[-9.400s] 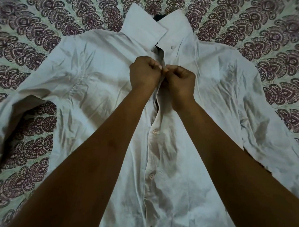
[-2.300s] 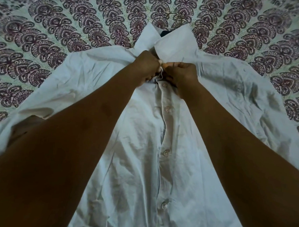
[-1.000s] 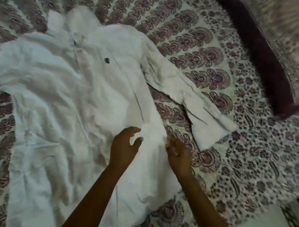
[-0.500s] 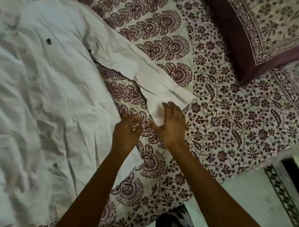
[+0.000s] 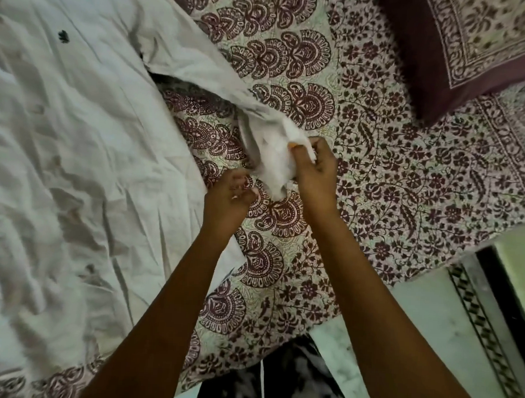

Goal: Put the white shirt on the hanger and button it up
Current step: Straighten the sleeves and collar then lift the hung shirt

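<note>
The white shirt lies spread and creased over the left half of the patterned bed. Its right sleeve runs down and right from the body to a cuff. My right hand grips that cuff and holds it lifted off the bedspread. My left hand is just below and left of the cuff, fingers curled near its lower edge; I cannot tell whether it pinches the fabric. The hanger and the collar are out of view.
The maroon-printed bedspread covers the bed. A dark-bordered pillow lies at the top right. The bed's edge runs along the lower right, with pale floor and a dark patterned strip beyond it.
After leaving the collar, both hands and my view swung right to the sleeve. In the last half second my right hand closed on the cuff and lifted it.
</note>
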